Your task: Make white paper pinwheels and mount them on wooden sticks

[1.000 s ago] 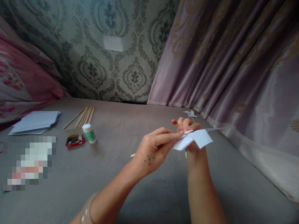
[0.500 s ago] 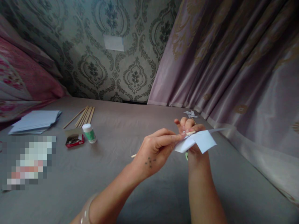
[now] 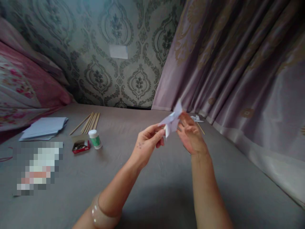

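My left hand [image 3: 152, 136] is closed in a pinch, thumb and fingers, at the near side of a white paper pinwheel [image 3: 172, 122]. A pale wooden tip shows at the paper beside my thumb; the rest of the stick is hidden by the hand. My right hand [image 3: 192, 132] is just to the right of the pinwheel, fingers apart and slightly smeared, close to its blades. Whether a fingertip touches the paper I cannot tell. Behind my right hand lies another paper pinwheel [image 3: 197, 119] with a wooden stick.
On the grey cloth [image 3: 152, 190] at left lie a stack of white paper [image 3: 44, 127], several wooden sticks [image 3: 91, 122], a small red box [image 3: 81, 148] of metal pins or tacks, and a white-capped green bottle [image 3: 95, 140]. A curtain [image 3: 238, 79] hangs along the right edge.
Both hands have raised the pinwheel and moved it left, turning it so its blades stand up. My right hand has come off the paper's middle, its fingers spreading. The view has shifted slightly.
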Demonstrator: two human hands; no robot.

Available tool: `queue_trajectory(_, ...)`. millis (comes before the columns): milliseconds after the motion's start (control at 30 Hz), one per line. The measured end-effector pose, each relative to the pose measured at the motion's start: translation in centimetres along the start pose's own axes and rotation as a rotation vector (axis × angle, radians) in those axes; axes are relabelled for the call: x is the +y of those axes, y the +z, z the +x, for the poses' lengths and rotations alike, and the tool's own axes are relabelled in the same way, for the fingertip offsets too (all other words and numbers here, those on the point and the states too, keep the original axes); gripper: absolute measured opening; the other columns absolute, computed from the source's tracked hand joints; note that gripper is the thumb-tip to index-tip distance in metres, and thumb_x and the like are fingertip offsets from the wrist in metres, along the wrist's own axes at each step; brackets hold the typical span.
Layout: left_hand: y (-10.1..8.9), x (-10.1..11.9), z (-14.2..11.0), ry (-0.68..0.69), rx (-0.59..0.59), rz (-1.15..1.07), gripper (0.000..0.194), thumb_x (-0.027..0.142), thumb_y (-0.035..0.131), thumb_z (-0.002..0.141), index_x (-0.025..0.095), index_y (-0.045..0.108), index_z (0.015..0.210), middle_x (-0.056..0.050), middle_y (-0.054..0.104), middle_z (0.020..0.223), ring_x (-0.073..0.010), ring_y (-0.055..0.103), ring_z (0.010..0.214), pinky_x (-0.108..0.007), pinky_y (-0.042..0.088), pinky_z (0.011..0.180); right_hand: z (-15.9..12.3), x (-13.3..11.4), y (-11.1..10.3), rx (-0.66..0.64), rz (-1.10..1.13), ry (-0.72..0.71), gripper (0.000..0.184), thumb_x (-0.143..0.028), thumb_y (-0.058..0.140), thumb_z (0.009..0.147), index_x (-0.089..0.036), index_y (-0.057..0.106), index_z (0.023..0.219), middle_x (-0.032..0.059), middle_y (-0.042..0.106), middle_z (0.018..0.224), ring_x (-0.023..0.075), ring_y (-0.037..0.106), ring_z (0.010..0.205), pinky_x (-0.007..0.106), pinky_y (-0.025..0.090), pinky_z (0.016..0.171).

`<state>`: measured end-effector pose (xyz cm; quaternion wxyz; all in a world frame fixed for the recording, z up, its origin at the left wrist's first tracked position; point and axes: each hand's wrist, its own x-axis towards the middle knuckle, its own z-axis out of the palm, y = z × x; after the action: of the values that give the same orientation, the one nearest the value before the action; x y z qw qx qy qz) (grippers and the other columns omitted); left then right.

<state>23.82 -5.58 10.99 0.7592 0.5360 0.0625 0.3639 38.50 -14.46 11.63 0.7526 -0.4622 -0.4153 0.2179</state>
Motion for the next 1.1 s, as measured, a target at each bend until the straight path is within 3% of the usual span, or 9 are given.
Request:
queue_trajectory(100, -2.1, -0.4, 1.5, -0.039, 0.199, -0.177, 0.023, 0.030, 0.076, 0.066, 0.011, 0.065, 0.074, 0.000, 0.059, 0.065, -0.0046, 0.049, 0.050, -0.017, 0.034, 0.046, -0.1, 1.4, 0.9, 0.024, -0.110, 0.242, 0.052, -0.054, 0.076, 0.060, -0.024, 0.066, 0.102, 0.0073, 0.062, 0.113, 0.0156, 0.059, 0.089, 0.028, 0.047, 0.072)
queue_trajectory(200, -4.2, -0.2, 2.5, -0.025, 0.337, -0.279, 0.027, 0.026, 0.080, 0.059, 0.011, 0.061, 0.071, 0.000, 0.060, 0.067, -0.0043, 0.050, 0.051, -0.017, 0.034, 0.046, -0.9, 3.6, 3.1, -0.166, -0.307, 0.482, 0.045, -0.053, 0.071, 0.066, -0.013, 0.068, 0.085, 0.0096, 0.068, 0.087, 0.0104, 0.054, 0.063, 0.022, 0.039, 0.053)
queue_trajectory(367, -6.1, -0.1, 2.8, -0.001, 0.405, -0.356, 0.032, 0.021, 0.082, 0.056, 0.011, 0.060, 0.076, 0.001, 0.061, 0.069, -0.0039, 0.052, 0.050, -0.016, 0.036, 0.046, -2.9, 6.4, 7.4, -0.490, -0.351, 0.567, 0.030, -0.043, 0.065, 0.075, -0.013, 0.065, 0.075, 0.0058, 0.068, 0.078, 0.0075, 0.051, 0.052, 0.020, 0.034, 0.044)
queue_trajectory(500, -6.4, -0.2, 2.9, 0.001, 0.437, -0.350, 0.031, 0.021, 0.082, 0.057, 0.011, 0.059, 0.076, 0.001, 0.061, 0.069, -0.0036, 0.052, 0.050, -0.016, 0.035, 0.046, -3.8, 7.5, 8.8, -0.590, -0.364, 0.629, 0.019, -0.030, 0.061, 0.077, -0.014, 0.061, 0.067, 0.0024, 0.066, 0.069, 0.0064, 0.051, 0.048, 0.018, 0.033, 0.041)
queue_trajectory(700, -6.0, -0.8, 2.6, -0.041, 0.434, -0.248, 0.029, 0.025, 0.080, 0.060, 0.011, 0.063, 0.080, 0.000, 0.065, 0.070, -0.0050, 0.056, 0.053, -0.017, 0.040, 0.052, -3.9, 8.2, 8.9, -0.512, -0.385, 0.683, 0.016, -0.020, 0.058, 0.079, -0.014, 0.060, 0.064, -0.0015, 0.061, 0.055, 0.0054, 0.048, 0.043, 0.017, 0.032, 0.040)
queue_trajectory(900, -5.5, -3.0, 0.5, -0.245, 0.265, -0.002, 0.037, 0.024, 0.080, 0.057, 0.010, 0.068, 0.089, -0.007, 0.069, 0.078, -0.0105, 0.061, 0.061, -0.018, 0.040, 0.049, -4.1, 8.3, 7.3, -0.329, -0.387, 0.584, 0.029, -0.023, 0.058, 0.082, -0.014, 0.055, 0.055, -0.0010, 0.058, 0.051, 0.0047, 0.045, 0.041, 0.017, 0.031, 0.039)
queue_trajectory(1033, -5.2, -3.9, -2.0, -0.336, 0.143, 0.202, 0.037, 0.032, 0.076, 0.060, 0.010, 0.068, 0.088, -0.001, 0.062, 0.057, -0.0083, 0.046, 0.038, -0.021, 0.032, 0.038, -5.2, 8.2, 6.7, -0.292, -0.426, 0.587, 0.026, -0.019, 0.054, 0.085, -0.015, 0.055, 0.059, -0.0030, 0.055, 0.049, 0.0049, 0.045, 0.041, 0.017, 0.032, 0.040)
queue_trajectory(1100, -5.2, -4.0, -3.1, -0.328, 0.109, 0.268, 0.034, 0.035, 0.074, 0.061, 0.009, 0.069, 0.083, 0.000, 0.058, 0.051, -0.0096, 0.047, 0.039, -0.023, 0.035, 0.040, -6.0, 8.3, 6.6, -0.288, -0.448, 0.578, 0.024, -0.020, 0.054, 0.085, -0.014, 0.057, 0.062, -0.0038, 0.055, 0.049, 0.0051, 0.046, 0.042, 0.017, 0.032, 0.042)
